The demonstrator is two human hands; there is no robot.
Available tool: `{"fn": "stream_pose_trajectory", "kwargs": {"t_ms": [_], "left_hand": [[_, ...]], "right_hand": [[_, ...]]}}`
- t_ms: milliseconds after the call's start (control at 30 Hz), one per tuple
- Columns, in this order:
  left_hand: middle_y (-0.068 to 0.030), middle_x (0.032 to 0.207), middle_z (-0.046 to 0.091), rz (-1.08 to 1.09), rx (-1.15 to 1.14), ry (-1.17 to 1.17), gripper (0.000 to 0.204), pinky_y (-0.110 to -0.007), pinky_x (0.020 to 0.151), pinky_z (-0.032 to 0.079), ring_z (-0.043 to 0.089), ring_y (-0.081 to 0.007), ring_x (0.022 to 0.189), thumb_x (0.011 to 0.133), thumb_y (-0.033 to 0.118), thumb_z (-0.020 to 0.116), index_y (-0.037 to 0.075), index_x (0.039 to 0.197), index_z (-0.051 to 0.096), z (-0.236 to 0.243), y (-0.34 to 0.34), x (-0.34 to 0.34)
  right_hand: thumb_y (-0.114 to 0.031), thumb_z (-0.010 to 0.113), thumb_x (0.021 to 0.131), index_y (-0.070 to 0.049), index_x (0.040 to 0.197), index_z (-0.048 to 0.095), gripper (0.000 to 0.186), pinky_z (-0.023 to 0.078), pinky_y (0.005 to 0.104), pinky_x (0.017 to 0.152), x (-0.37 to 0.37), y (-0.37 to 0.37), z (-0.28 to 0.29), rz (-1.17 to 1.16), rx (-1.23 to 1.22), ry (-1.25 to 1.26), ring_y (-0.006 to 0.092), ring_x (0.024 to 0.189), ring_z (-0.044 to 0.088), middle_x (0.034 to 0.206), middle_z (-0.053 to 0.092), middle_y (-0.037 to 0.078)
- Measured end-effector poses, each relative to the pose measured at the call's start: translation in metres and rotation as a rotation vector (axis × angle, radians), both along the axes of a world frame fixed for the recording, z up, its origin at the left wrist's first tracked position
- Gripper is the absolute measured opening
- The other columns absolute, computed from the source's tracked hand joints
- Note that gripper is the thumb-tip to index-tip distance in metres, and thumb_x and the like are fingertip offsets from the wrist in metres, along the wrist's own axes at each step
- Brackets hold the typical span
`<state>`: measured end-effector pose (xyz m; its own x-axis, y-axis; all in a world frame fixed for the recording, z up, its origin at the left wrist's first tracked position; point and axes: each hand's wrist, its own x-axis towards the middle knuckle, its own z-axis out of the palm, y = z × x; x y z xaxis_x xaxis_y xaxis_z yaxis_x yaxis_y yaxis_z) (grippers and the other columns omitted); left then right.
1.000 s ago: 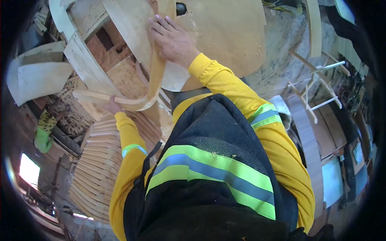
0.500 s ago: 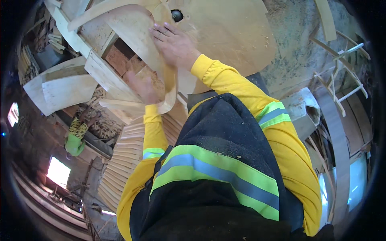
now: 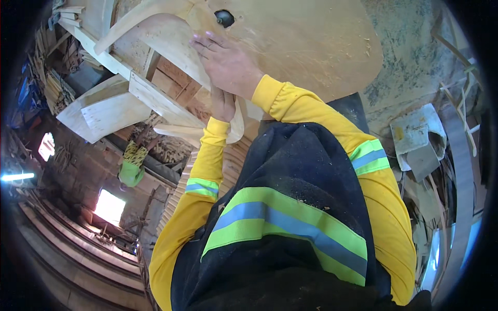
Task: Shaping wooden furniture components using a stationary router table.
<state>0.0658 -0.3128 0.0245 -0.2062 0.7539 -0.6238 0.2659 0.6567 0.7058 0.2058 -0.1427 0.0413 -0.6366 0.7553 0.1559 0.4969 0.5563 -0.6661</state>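
Note:
My right hand [image 3: 228, 59] lies palm down with fingers stretched out on a pale curved wooden piece [image 3: 194, 85] on a broad brown wooden board [image 3: 311, 52]. Just ahead of its fingertips is a hole in the board with a dark round metal spindle [image 3: 224, 18] in it. My left hand [image 3: 223, 106] is just below the right one, its fingers closed against the curved piece's near part. Its fingertips and thumb are partly hidden.
A pale wooden frame [image 3: 161, 98] runs along the left, with curved offcuts [image 3: 116, 111] beside it. Stacked wooden slats [image 3: 176, 192] lie near my left forearm. A person in green [image 3: 130, 173] is farther left. A whitish metal box [image 3: 420, 137] stands at right.
My left hand, blurred over the frame earlier, has moved right to the curved piece beneath my right hand. My right hand stays near the spindle. The whole view has shifted slightly.

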Motion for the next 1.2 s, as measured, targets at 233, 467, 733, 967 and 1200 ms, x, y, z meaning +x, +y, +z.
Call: {"fn": "stream_pose_trajectory", "kwargs": {"t_ms": [233,467,733,967,1200], "left_hand": [[-0.0260,0.155,0.043,-0.360,0.181,0.237,0.055,-0.044,0.117,0.034,0.044,-0.0408,0.141,0.110,0.029,0.043,-0.004,0.154,0.037,-0.005,0.017,-0.007],[-0.0283,0.167,0.022,-0.378,0.387,0.502,0.069,-0.041,0.125,0.021,0.023,-0.0404,0.155,0.111,0.034,0.038,-0.006,0.162,0.014,0.001,0.049,0.022],[-0.0259,0.170,0.013,-0.150,0.279,0.252,0.078,-0.037,0.125,0.017,0.019,-0.0340,0.156,0.112,0.042,0.036,-0.005,0.164,0.001,0.017,0.093,0.037],[-0.0269,0.168,0.019,-0.127,0.380,0.268,0.075,-0.037,0.125,0.019,0.023,-0.0355,0.155,0.113,0.039,0.037,-0.004,0.164,0.003,0.005,0.113,0.040],[-0.0283,0.167,0.023,-0.086,0.418,0.276,0.072,-0.036,0.125,0.021,0.026,-0.0361,0.154,0.112,0.034,0.038,-0.004,0.163,0.005,-0.009,0.124,0.037]], "right_hand": [[-0.015,0.059,0.087,0.002,0.124,0.069,0.042,0.030,0.0383,0.126,-0.006,0.003,-0.003,-0.058,-0.081,0.051,0.0237,0.145,0.047,0.147,0.058,0.011],[-0.013,0.064,0.081,0.000,0.111,0.070,0.033,0.042,0.0448,0.117,0.063,-0.035,0.001,0.082,-0.062,0.446,0.0274,0.131,0.059,0.131,0.066,0.013],[-0.018,0.065,0.076,-0.001,0.104,0.066,0.033,0.046,0.0457,0.113,0.097,-0.113,-0.001,0.390,-0.189,0.416,0.0337,0.123,0.061,0.121,0.066,0.015],[-0.019,0.062,0.080,-0.002,0.106,0.065,0.032,0.043,0.0406,0.115,0.061,-0.136,0.001,0.547,-0.135,0.475,0.0297,0.130,0.055,0.127,0.063,0.012],[-0.020,0.061,0.082,-0.003,0.113,0.066,0.035,0.038,0.0437,0.119,0.041,-0.142,0.018,0.572,-0.195,0.255,0.0288,0.136,0.051,0.131,0.062,0.012]]}}
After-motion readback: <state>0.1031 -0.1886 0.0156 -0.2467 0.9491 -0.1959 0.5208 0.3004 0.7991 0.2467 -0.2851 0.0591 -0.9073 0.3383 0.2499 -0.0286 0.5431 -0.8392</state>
